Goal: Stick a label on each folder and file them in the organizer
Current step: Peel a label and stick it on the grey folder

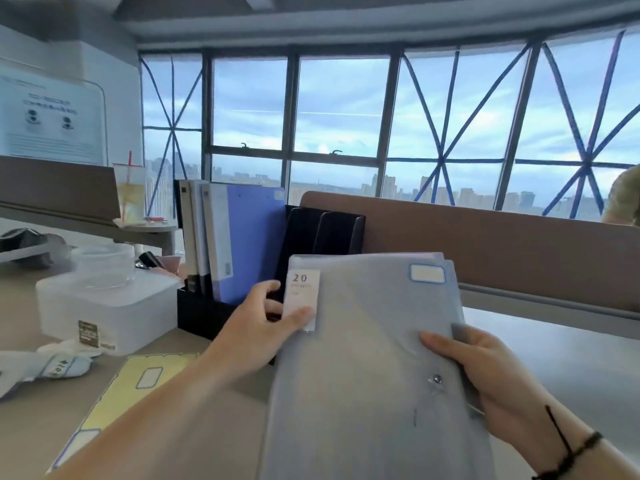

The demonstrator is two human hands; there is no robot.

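Both hands grasp the grey folder: left hand pinching its edge, right hand clamped opposite. Tilted toward the black organizer, it could catch a divider and buckle.

folder tag, near centre: "20", smaller print under it too blurred to read | wall notice, far left: text illegible | dark sticker on white box, near left: unreadable | folder label: blank
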